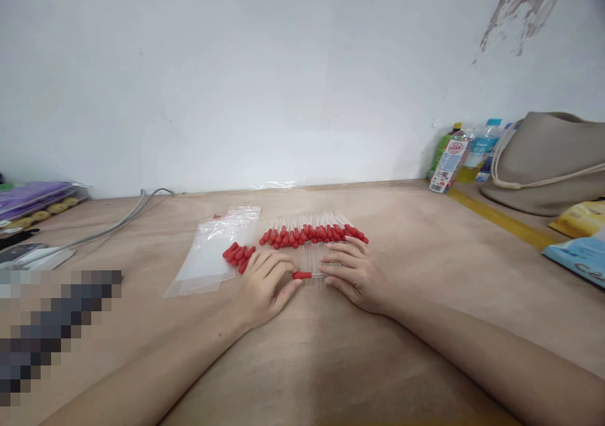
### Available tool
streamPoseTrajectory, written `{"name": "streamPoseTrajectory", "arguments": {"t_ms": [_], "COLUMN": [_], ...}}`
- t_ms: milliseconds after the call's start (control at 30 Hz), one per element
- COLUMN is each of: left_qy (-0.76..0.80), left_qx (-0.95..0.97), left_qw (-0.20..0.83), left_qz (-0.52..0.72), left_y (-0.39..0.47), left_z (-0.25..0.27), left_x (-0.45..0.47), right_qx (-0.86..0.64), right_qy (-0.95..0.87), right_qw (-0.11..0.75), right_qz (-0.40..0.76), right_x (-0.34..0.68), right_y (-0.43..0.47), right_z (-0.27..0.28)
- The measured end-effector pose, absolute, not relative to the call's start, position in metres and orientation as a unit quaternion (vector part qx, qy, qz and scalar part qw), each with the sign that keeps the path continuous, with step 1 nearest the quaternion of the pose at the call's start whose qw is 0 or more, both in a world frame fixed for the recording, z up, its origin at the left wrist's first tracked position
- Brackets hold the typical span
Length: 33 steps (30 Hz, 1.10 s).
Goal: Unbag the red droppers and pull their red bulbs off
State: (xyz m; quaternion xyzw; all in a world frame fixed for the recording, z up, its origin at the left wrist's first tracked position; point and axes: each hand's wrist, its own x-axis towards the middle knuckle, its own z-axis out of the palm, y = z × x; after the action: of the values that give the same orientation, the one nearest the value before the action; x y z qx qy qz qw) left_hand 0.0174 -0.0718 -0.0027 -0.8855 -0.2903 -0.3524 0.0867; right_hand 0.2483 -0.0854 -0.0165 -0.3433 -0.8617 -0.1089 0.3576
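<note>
Between my hands a red rubber bulb (301, 275) and a thin clear tube (317, 275) meet end to end, forming a dropper that lies level. My left hand (267, 285) pinches the bulb's end between thumb and fingers. The tube is pinched in my right hand (354, 273), its far end hidden by the fingers. Several loose clear tubes (316, 253) lie side by side just beyond. Behind them is a row of finished droppers (309, 232), red bulbs towards me. A small pile of loose red bulbs (237, 256) sits beside my left hand, on the plastic bags.
Clear zip bags (198, 262) lie left of the bulbs. A grey cable (125, 219) and a purple package (35, 199) are at far left. Drink bottles (466, 155), a beige bag (548, 161) and a blue packet (579, 256) stand or lie at right. A white wall (283, 79) backs the table.
</note>
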Motion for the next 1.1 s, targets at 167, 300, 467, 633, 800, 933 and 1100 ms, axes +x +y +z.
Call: {"name": "streamPoseTrajectory", "arguments": {"t_ms": [167,300,467,633,800,933,1100], "left_qy": [-0.266,-0.228,-0.209,-0.203,-0.206,-0.208,-0.209], "left_qx": [-0.907,-0.913,-0.917,-0.932,-0.940,-0.944,-0.949], "left_qw": [0.056,0.047,0.060,0.070,0.056,0.047,0.034], "left_qz": [-0.323,-0.334,-0.336,-0.292,-0.264,-0.252,-0.235], "left_y": [-0.071,-0.067,-0.069,-0.075,-0.075,-0.075,-0.076], "left_z": [-0.001,-0.007,-0.007,-0.001,0.000,-0.001,0.001], "left_x": [0.026,0.028,0.029,0.030,0.030,0.028,0.027], "right_qx": [-0.337,-0.327,-0.310,-0.251,-0.229,-0.208,-0.182], "right_qy": [-0.857,-0.861,-0.870,-0.879,-0.880,-0.880,-0.874], "right_qw": [0.375,0.378,0.375,0.400,0.404,0.409,0.421], "right_qz": [-0.103,-0.098,-0.079,-0.071,-0.098,-0.122,-0.161], "right_x": [0.243,0.239,0.236,0.235,0.237,0.238,0.243], "right_y": [-0.088,-0.090,-0.089,-0.088,-0.090,-0.092,-0.094], "right_z": [-0.016,-0.016,-0.018,-0.023,-0.023,-0.021,-0.021]}}
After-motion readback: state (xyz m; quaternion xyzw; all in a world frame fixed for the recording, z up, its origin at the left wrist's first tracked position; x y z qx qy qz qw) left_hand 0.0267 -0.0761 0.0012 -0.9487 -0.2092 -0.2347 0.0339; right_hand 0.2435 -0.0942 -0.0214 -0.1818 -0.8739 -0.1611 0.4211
